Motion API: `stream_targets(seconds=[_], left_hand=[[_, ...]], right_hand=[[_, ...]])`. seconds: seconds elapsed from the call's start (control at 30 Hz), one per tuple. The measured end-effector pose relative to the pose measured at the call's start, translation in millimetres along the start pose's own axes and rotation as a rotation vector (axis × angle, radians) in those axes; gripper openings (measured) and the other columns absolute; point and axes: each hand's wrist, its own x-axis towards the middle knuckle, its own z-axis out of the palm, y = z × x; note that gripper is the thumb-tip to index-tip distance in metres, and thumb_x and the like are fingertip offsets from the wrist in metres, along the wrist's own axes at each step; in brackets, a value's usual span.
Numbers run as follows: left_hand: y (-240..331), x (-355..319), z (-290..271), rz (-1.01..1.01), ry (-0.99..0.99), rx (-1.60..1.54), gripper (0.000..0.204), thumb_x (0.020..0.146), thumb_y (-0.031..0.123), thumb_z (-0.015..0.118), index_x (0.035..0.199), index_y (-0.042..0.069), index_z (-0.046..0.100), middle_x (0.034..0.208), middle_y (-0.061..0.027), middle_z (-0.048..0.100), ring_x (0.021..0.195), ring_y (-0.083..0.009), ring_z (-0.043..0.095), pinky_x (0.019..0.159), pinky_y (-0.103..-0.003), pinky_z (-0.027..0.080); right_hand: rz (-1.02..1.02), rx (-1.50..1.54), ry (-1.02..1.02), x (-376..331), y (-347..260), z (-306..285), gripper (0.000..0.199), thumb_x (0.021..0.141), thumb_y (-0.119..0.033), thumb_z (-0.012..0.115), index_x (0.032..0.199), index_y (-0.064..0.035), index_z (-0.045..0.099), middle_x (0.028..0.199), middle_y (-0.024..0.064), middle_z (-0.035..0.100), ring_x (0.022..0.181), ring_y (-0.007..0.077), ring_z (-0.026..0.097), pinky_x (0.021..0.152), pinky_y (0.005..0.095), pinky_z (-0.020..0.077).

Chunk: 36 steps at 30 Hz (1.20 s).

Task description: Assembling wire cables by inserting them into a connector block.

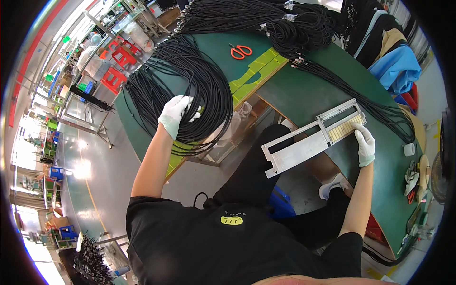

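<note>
My left hand (176, 114), in a white glove, has its fingers curled round part of a large coil of black cables (209, 90) on the left green table. A flat metal jig (299, 154) lies at a slant across the right table's edge, its near end sticking out over my legs. Pale yellow slotted strips (343, 130) fill the jig's far right section. At those strips is my gloved right hand (365, 145), fingertips drawn together in a pinch. Whatever sits between these fingertips is too small to make out.
Orange-handled scissors (241, 52) lie behind the coil. More black cables (256, 16) are heaped at the back, and another bundle (351, 92) runs along the right table (304, 90). A white tape roll (409, 149) stands near its right edge. A gap separates the two tables.
</note>
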Motion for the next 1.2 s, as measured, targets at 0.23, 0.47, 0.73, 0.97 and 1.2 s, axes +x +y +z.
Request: stream_targets(seconds=[0.23,0.47,0.73,0.97,1.2], left_hand=[[8,-6,12,0.012,0.032,-0.127,0.023,0.096,0.019,0.055,0.102,-0.003,0.058,0.087,-0.0123,0.068,0.07,-0.0202,0.068,0.061,-0.027,0.054],[-2,-4,10,0.108,0.042,0.035,0.024,0.094,0.016,0.063,0.108,-0.002,0.057,0.09,-0.0105,0.068,0.072,-0.017,0.067,0.062,-0.026,0.052],[-8,-3,9,0.113,0.106,-0.029,0.024,0.093,0.011,0.063,0.11,-0.002,0.053,0.092,-0.0114,0.067,0.07,-0.0181,0.067,0.059,-0.026,0.052],[-2,-7,13,0.111,0.095,-0.075,0.025,0.091,0.008,0.064,0.109,-0.003,0.051,0.089,-0.0097,0.064,0.07,-0.019,0.068,0.059,-0.026,0.054],[-4,-8,13,0.118,0.102,-0.021,0.03,0.088,0.009,0.07,0.11,-0.002,0.052,0.092,-0.0097,0.066,0.071,-0.018,0.067,0.06,-0.026,0.052]], right_hand=[[0.008,-0.004,0.014,0,-1,0,0.029,0.096,-0.014,0.059,0.119,0.0026,0.064,0.119,0.0068,0.065,0.117,0.0163,0.055,0.106,0.0306,0.0361],[0.003,0.002,0.006,0,-1,1,0.028,0.096,-0.013,0.058,0.119,0.0028,0.064,0.118,0.0067,0.065,0.117,0.0164,0.055,0.106,0.0306,0.0359],[-0.013,-0.033,0.005,0,-3,1,0.028,0.096,-0.014,0.058,0.117,0.0023,0.065,0.118,0.0067,0.065,0.118,0.0171,0.055,0.106,0.0309,0.0358],[-0.005,-0.027,0.015,-1,-4,2,0.027,0.095,-0.014,0.059,0.117,0.0019,0.065,0.118,0.0065,0.066,0.118,0.0173,0.054,0.107,0.0314,0.0354],[-0.009,-0.049,0.014,0,-4,1,0.028,0.095,-0.014,0.059,0.116,0.0018,0.065,0.118,0.0074,0.066,0.12,0.0188,0.054,0.107,0.0318,0.0354]])
